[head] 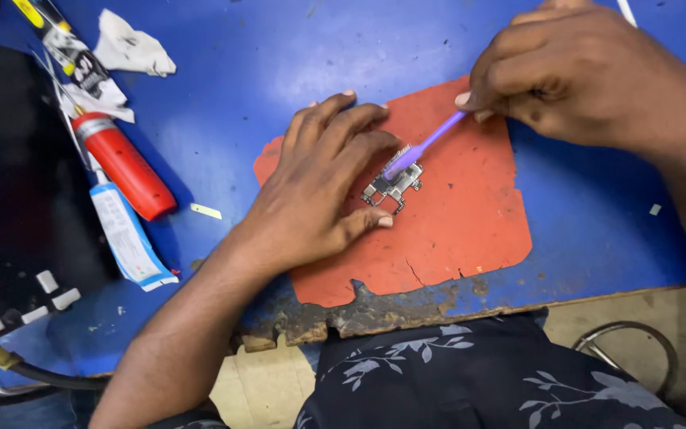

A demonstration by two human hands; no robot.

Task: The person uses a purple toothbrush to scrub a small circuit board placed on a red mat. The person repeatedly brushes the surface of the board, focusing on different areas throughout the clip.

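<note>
A small metal circuit board lies on a worn orange mat on the blue table. My left hand rests flat on the mat, its fingers and thumb pinning the board's left side. My right hand grips a purple brush by its handle. The brush's head touches the top of the board.
At the left lie a red cylinder-shaped tube, a blue-and-white tube, a yellow-and-black tool and crumpled white paper. A dark block with small white pieces sits at the far left. The table's front edge is charred and chipped.
</note>
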